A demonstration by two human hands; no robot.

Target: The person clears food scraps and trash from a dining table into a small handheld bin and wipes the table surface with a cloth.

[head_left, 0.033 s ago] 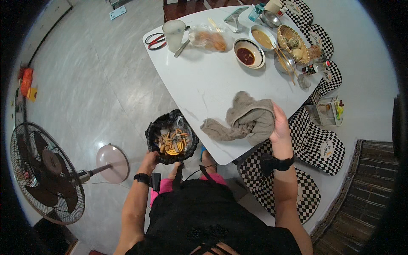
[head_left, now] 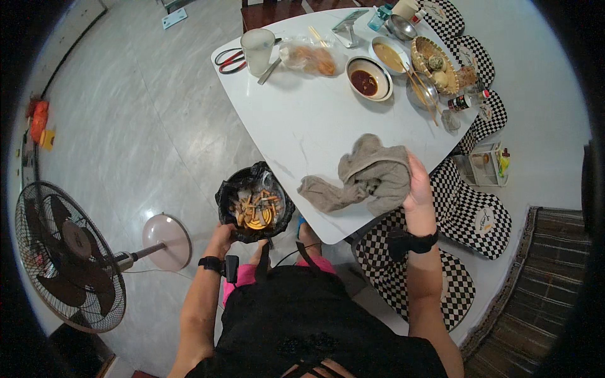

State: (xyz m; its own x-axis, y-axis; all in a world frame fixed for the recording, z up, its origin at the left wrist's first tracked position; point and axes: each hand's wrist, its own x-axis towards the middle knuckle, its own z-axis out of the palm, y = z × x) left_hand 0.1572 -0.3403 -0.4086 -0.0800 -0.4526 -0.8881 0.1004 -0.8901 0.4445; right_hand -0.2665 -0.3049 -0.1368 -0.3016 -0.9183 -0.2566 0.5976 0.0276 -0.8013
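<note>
My left hand (head_left: pixel 222 239) is closed on the near-left rim of a trash bin (head_left: pixel 225 200) lined with a black plastic bag. Inside lie cigarette butts (head_left: pixel 261 203), scraps and a yellow spiral-shaped piece. The bin is beside the table's left edge. In my right hand (head_left: pixel 418 184) is a bunched grey-brown cloth (head_left: pixel 386 171), gripped at its right side over the near part of the white table (head_left: pixel 296 135). A narrower end of the cloth trails left toward the table edge. My right fingers are partly hidden behind the cloth.
Farther along the table are a bowl of dark sauce (head_left: pixel 364 83), a bowl of soup (head_left: pixel 389 55), a basket (head_left: pixel 418 49), a bagged food item (head_left: pixel 309 58), a cloudy cup (head_left: pixel 258 53) and scissors (head_left: pixel 232 60). Checkered chairs (head_left: pixel 469 211) line the right; a fan (head_left: pixel 72 255) stands left.
My right hand and the bunched part of the cloth have shifted slightly to the right. My left hand and the bin look unmoved.
</note>
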